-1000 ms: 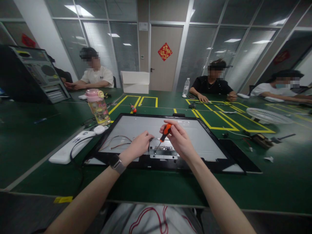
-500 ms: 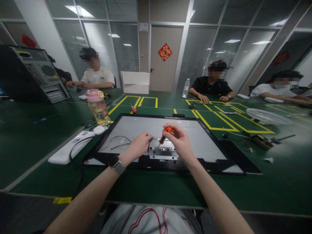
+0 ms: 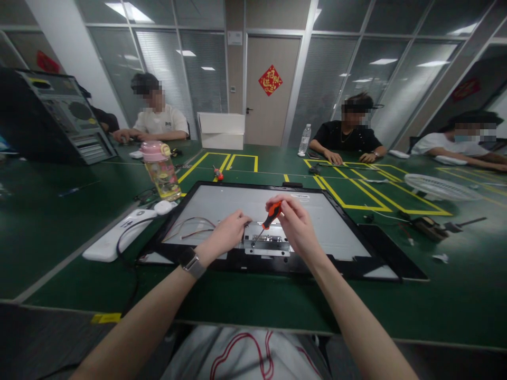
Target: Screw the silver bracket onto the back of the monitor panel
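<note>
A flat display panel (image 3: 206, 206) with a black frame lies on the table in front of me. Along its near edge sits a silver metal bracket (image 3: 273, 252). My right hand (image 3: 299, 221) grips an orange and black screwdriver (image 3: 272, 215), which slants down to the left, its tip at the left part of the bracket. My left hand (image 3: 229, 232) has its fingers pinched at the bracket's upper left corner; the exact contact is hard to see. Thin wires (image 3: 190, 227) lie on the panel to the left of that hand.
Left of the panel are a white power bank-like box (image 3: 114, 237), a black cable and a pink-lidded bottle (image 3: 162, 174). A computer case (image 3: 67, 116) stands far left. A dark flat slab (image 3: 392, 253) and a brown tool (image 3: 428, 228) lie right. Several people sit opposite.
The right hand has turned a little around the screwdriver, showing more of its handle. The tip stays at the bracket. My left hand keeps its place, and the view has shifted slightly.
</note>
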`<state>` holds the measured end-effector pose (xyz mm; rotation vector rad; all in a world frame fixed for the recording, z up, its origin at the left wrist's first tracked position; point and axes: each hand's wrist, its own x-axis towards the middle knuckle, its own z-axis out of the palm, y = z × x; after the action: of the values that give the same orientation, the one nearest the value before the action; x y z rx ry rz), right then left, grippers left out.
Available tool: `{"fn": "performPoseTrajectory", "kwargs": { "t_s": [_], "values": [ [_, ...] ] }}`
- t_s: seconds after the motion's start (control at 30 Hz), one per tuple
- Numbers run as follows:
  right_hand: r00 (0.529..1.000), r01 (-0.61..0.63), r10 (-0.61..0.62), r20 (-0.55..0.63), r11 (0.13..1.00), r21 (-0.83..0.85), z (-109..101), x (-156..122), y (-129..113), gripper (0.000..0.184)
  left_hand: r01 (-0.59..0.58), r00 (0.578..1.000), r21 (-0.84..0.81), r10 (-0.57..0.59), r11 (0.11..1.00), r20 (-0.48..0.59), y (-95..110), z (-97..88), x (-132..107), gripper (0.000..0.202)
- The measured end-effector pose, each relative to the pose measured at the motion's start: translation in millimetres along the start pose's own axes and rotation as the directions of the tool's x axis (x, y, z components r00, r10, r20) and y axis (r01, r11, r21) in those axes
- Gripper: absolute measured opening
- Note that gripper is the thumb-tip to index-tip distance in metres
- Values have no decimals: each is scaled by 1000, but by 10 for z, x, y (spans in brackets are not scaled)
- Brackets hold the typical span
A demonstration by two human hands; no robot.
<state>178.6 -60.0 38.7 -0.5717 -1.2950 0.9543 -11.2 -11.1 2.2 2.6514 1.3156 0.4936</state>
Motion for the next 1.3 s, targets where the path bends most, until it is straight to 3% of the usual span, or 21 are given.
{"fn": "performPoseTrajectory", "kwargs": {
  "t_s": [0.13,0.27,0.47,0.73,0.9,1.1,1.3],
  "values": [
    [1000,1,-1,0,1000,-9,18,-15,14,8,-11,1000,0,11,1000,2,-3,10,-1,39],
    [996,-79,77,47,996,33,27,-20,-20,20,-14,1000,-3,14,1000,-9,-16,28,3,38],
    [996,-43,40,74,998,43,30,-11,-44,23,4,1000,9,-4,1000,4,-11,17,0,38],
    [1000,2,-3,-1,989,-151,23,-22,-43,21,-2,1000,9,2,1000,9,-8,16,3,39],
    [997,20,-24,-68,998,-52,20,-4,8,6,-18,1000,16,19,1000,-8,-33,46,-2,39],
    [995,-96,96,-25,995,12,7,3,-21,26,0,1000,22,0,1000,9,5,7,-4,38],
    [996,-88,88,4,995,50,66,-17,-79,21,-6,1000,11,6,1000,8,10,-4,3,37]
  ]
}}
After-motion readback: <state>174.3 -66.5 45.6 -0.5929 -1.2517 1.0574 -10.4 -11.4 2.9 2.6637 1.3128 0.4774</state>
